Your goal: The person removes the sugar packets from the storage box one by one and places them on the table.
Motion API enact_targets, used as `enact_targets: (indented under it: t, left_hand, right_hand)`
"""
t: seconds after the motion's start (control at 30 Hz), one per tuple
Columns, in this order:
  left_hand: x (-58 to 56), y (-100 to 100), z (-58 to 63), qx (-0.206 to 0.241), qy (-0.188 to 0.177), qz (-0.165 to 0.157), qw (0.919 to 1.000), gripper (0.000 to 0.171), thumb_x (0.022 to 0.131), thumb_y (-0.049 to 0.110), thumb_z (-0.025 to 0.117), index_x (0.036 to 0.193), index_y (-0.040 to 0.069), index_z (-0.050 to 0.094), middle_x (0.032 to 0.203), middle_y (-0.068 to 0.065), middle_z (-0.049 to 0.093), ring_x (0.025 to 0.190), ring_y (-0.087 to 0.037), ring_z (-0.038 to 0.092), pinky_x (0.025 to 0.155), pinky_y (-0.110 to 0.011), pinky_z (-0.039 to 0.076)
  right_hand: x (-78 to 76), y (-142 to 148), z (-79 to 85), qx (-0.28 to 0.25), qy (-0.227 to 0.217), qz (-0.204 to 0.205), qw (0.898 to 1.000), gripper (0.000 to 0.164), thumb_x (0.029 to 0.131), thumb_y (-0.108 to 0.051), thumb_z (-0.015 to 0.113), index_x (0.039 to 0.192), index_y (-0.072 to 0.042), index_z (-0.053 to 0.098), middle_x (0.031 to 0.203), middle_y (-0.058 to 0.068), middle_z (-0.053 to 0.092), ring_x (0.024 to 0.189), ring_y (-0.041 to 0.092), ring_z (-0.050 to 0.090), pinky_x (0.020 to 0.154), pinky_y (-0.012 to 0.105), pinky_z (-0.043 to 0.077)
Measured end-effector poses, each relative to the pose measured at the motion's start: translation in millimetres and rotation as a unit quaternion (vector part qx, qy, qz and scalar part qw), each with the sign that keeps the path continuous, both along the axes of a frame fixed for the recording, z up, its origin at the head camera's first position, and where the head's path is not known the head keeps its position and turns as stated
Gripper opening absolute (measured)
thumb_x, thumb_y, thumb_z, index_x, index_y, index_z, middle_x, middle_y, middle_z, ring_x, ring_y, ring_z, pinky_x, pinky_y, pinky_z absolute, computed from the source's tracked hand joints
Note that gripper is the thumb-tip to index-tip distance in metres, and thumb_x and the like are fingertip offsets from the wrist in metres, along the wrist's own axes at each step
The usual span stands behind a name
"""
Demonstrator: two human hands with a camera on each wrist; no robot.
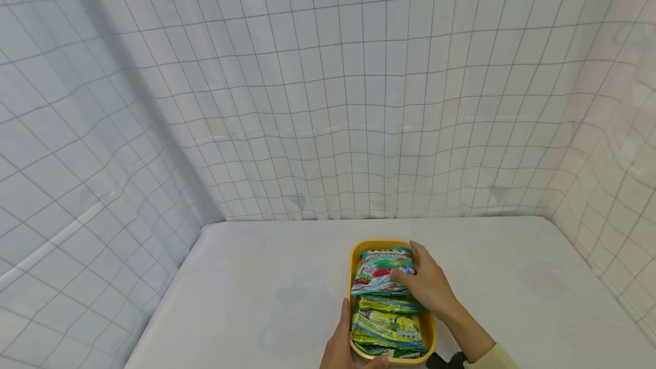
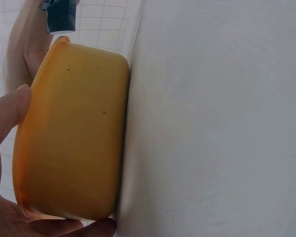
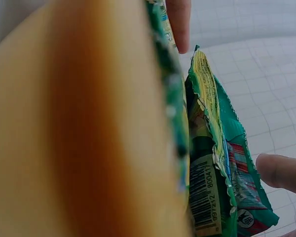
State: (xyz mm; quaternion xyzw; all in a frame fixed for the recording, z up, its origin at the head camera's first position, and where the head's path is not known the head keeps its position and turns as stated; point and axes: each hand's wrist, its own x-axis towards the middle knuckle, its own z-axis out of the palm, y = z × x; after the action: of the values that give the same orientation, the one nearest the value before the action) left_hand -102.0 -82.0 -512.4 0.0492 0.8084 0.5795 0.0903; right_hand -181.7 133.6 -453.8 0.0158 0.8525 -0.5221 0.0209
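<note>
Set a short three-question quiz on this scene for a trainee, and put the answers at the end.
1. Short answer: which hand has its thumb over the teal "Mint Blossom" bag?
2. True or false: the left hand is at the near left corner of the tray.
3. Multiple choice: compared with the "Mint Blossom" bag, the yellow-and-green bag lies
A) farther from the person
B) nearer to the person
C) outside the tray

Key:
1. The right hand.
2. True.
3. B: in the head view it lies at the near end of the tray, with the teal bag at the far end.
</note>
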Motion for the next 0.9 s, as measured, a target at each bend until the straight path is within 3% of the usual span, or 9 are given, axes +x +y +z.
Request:
enact_targets:
  t: [0.3, 0.57, 0.9]
  left_hand:
    - [0.6, -0.6, -2.6, 0.017, -0.002, -0.005, 0.9998, 0.12, 0.086, 0.042, 0.082, 0.16, -0.008, 0.002, 0.156, -0.033, 0.031, 0.136, -0.048, 0.043, 0.103, -0.06, 0.045]
    - [-1.0, -0.4, -2.5, 0.032, -0.008, -0.009, 0.9994, 0.117, 0.089, 0.043, 0.079, 0.16, -0.006, 0.0, 0.158, -0.032, 0.028, 0.136, -0.045, 0.044, 0.103, -0.052, 0.048]
    - [-1.6, 0.0, -0.3, 0.003, -0.006, -0.008, 0.9999, 0.117, 0.089, 0.047, 0.078, 0.161, -0.005, 0.002, 0.159, -0.028, 0.031, 0.139, -0.043, 0.043, 0.106, -0.06, 0.042]
  right_hand:
    - [-2.1, -1.8, -4.2, -0.008, -0.001, -0.006, 1.0, 0.091, 0.091, -0.022, 0.078, 0.16, 0.0, 0.022, 0.155, 0.034, 0.034, 0.131, 0.054, 0.046, 0.101, 0.065, 0.044]
    - [-3.3, -5.1, -5.5, -0.006, 0.016, -0.022, 1.0, 0.097, 0.083, -0.015, 0.084, 0.159, -0.001, 0.025, 0.147, 0.034, 0.045, 0.123, 0.047, 0.056, 0.097, 0.06, 0.05]
    - [-1.9, -10.3, -8.7, 0.029, 0.036, -0.05, 0.998, 0.098, 0.079, -0.011, 0.087, 0.157, 0.001, 0.029, 0.146, 0.032, 0.045, 0.124, 0.047, 0.055, 0.099, 0.059, 0.049]
